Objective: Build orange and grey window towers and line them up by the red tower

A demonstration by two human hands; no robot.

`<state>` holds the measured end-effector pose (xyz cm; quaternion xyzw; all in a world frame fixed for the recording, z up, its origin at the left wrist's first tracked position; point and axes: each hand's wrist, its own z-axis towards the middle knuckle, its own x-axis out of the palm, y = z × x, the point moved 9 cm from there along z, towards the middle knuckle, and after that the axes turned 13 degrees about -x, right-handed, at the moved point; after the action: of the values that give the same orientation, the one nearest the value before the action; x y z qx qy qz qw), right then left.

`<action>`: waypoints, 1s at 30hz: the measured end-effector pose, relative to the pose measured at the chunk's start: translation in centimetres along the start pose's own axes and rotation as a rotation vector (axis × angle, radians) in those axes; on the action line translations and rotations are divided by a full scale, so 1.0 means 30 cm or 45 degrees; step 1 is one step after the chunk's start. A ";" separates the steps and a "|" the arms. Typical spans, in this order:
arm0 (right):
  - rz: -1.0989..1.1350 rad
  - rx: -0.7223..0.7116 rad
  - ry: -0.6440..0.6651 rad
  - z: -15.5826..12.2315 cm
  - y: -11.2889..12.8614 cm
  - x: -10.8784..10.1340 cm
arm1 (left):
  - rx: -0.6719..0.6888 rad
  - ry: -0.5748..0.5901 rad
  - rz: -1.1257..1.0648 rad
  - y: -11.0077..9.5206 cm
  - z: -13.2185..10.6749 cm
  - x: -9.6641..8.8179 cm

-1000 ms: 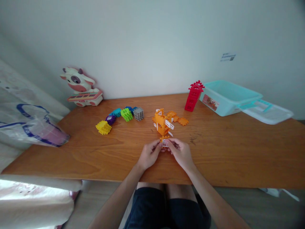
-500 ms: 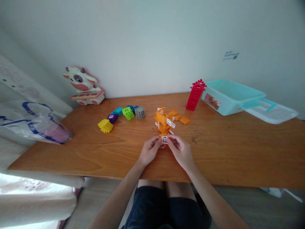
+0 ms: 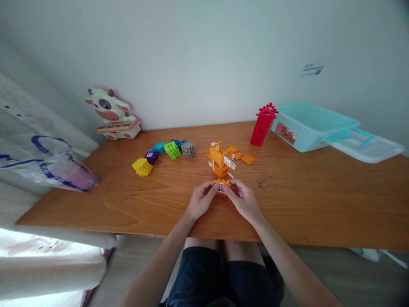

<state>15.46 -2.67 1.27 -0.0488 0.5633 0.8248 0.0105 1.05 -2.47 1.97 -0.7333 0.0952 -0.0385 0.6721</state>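
Note:
Both my hands meet at the table's near middle. My left hand and my right hand pinch a small orange interlocking foam-style piece from either side, with a little white plastic window fitted to it. My fingers hide most of that piece. Just beyond my fingertips, and apart from them, stands an orange block house with white windows and doors on its sides. Flat orange interlocking squares lie to its right.
A curved row of yellow, purple, teal, green, blue and grey block stacks lies left of the house. A red block tower, a teal plastic box and its lid stand at the back right. A cow toy and a plastic bag are at the left.
The small orange piece has tilted in my fingers, so its orange top shows more and the white window less. My hands have drawn slightly closer to the table's near edge.

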 end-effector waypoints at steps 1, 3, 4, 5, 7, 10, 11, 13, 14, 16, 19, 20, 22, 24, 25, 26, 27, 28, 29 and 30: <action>0.012 0.007 0.020 0.001 0.002 0.004 | 0.016 -0.008 0.035 -0.002 -0.001 -0.001; 0.029 0.023 0.071 0.002 0.005 0.013 | 0.030 -0.020 0.068 -0.002 -0.001 -0.004; 0.028 0.032 0.096 0.002 0.005 0.018 | 0.030 -0.020 0.065 -0.001 -0.001 -0.004; 0.022 0.040 0.112 0.002 0.004 0.020 | 0.025 -0.015 0.054 0.000 -0.002 -0.004; 0.010 0.042 0.118 0.001 0.001 0.020 | 0.017 0.010 0.025 0.000 -0.003 0.000; 0.008 0.029 0.113 -0.001 -0.004 0.018 | 0.037 0.049 0.043 -0.014 -0.009 0.008; 0.019 0.024 0.116 -0.002 -0.005 0.020 | 0.050 0.057 0.066 -0.021 -0.011 0.009; 0.052 0.020 0.132 -0.003 -0.006 0.024 | 0.078 0.070 0.115 -0.035 -0.017 0.011; 0.069 0.022 0.140 -0.004 -0.007 0.026 | 0.090 0.076 0.129 -0.040 -0.020 0.011; 0.094 0.028 0.158 -0.005 -0.006 0.029 | 0.101 0.101 0.133 -0.045 -0.024 0.015; 0.101 0.012 0.175 -0.002 0.000 0.029 | 0.112 0.129 0.138 -0.045 -0.028 0.020; 0.090 0.002 0.179 -0.001 0.003 0.029 | 0.119 0.126 0.152 -0.043 -0.028 0.020; 0.056 -0.011 0.180 0.000 0.007 0.026 | 0.144 0.100 0.198 -0.042 -0.029 0.016; 0.017 -0.013 0.179 -0.001 0.006 0.024 | 0.170 0.077 0.248 -0.041 -0.030 0.013; -0.002 -0.015 0.180 -0.001 0.006 0.023 | 0.180 0.075 0.265 -0.041 -0.031 0.013; -0.019 -0.020 0.180 -0.002 0.007 0.022 | 0.186 0.078 0.274 -0.041 -0.032 0.013; -0.036 -0.026 0.183 -0.003 0.008 0.022 | 0.189 0.084 0.276 -0.041 -0.033 0.014; -0.049 -0.035 0.184 -0.003 0.010 0.021 | 0.193 0.091 0.276 -0.042 -0.034 0.015; -0.060 -0.046 0.181 -0.003 0.012 0.020 | 0.196 0.096 0.277 -0.042 -0.035 0.017; -0.067 -0.057 0.177 -0.002 0.016 0.019 | 0.202 0.096 0.280 -0.044 -0.035 0.017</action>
<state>14.86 -2.93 1.63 -0.1208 0.5425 0.8313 -0.0081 1.48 -3.51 3.33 -0.6611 0.1969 0.0004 0.7241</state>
